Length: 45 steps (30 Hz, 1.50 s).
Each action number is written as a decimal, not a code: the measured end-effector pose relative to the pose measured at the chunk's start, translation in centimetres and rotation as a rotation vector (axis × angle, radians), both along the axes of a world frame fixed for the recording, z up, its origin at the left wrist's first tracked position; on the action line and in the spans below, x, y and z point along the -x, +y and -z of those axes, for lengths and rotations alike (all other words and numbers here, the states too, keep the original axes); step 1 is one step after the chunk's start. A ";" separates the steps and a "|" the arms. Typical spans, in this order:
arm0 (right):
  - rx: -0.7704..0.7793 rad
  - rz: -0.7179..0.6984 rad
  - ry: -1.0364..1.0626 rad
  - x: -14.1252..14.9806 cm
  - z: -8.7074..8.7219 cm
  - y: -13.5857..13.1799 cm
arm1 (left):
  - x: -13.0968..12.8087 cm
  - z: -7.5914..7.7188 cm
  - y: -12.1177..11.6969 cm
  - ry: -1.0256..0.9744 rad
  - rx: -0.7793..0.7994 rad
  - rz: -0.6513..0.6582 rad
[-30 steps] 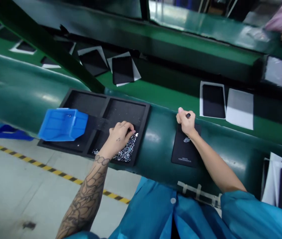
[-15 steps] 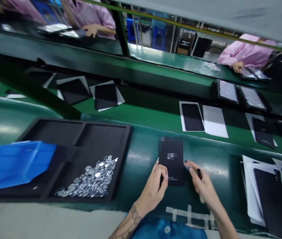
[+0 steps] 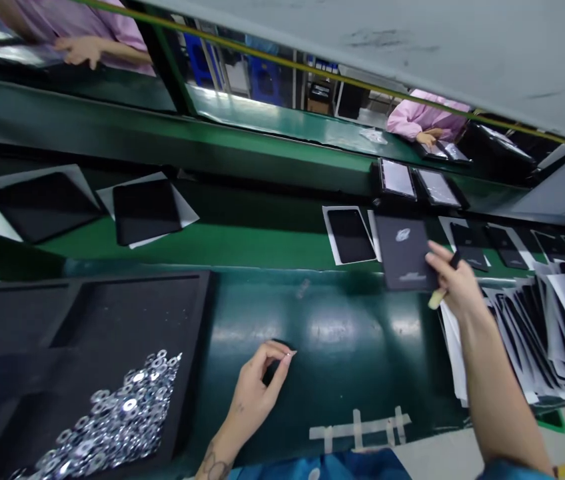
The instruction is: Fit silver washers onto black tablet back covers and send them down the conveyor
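Note:
My right hand (image 3: 455,283) grips a thin black panel (image 3: 405,257) by its right edge and holds it over the far edge of the green bench. A pale logo and a line of small print mark the panel. Also in that hand is a slim dark tool with a yellowish tip (image 3: 436,298). My left hand (image 3: 265,380) is closed in a pinch above the bench, thumb and forefinger together; anything between them is too small to make out. Left of it, a black divided tray (image 3: 197,313) holds a heap of shiny metal rings (image 3: 127,413).
On the green conveyor belt (image 3: 252,237) lie black panels on white sheets, one of them just left of the held panel (image 3: 350,235). Stacked panels and sheets (image 3: 547,320) stand at right. Tape strips (image 3: 357,430) cross the near bench edge. Co-workers in pink sleeves (image 3: 407,120) sit across.
My right hand has lifted the panel off the bench and carried it right and away from me. My left hand has let go of it. The view has swung to the right.

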State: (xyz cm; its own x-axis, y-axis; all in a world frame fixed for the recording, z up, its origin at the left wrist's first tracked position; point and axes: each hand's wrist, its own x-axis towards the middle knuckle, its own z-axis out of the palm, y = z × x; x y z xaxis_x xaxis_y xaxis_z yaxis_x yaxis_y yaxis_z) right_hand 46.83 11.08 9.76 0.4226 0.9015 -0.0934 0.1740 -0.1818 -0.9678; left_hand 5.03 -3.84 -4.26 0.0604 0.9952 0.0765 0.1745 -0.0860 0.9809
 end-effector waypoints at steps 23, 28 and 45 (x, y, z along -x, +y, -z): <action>0.241 -0.347 -0.938 8.2 10.4 17.8 | -0.4 0.8 0.8 0.139 -0.208 0.086; 0.082 -0.380 -0.852 12.8 8.9 17.7 | -0.2 -0.1 1.0 0.097 -0.155 0.080; -0.134 -1.140 -1.283 22.2 -1.4 -6.6 | 0.7 1.3 1.5 -0.143 -0.034 -0.282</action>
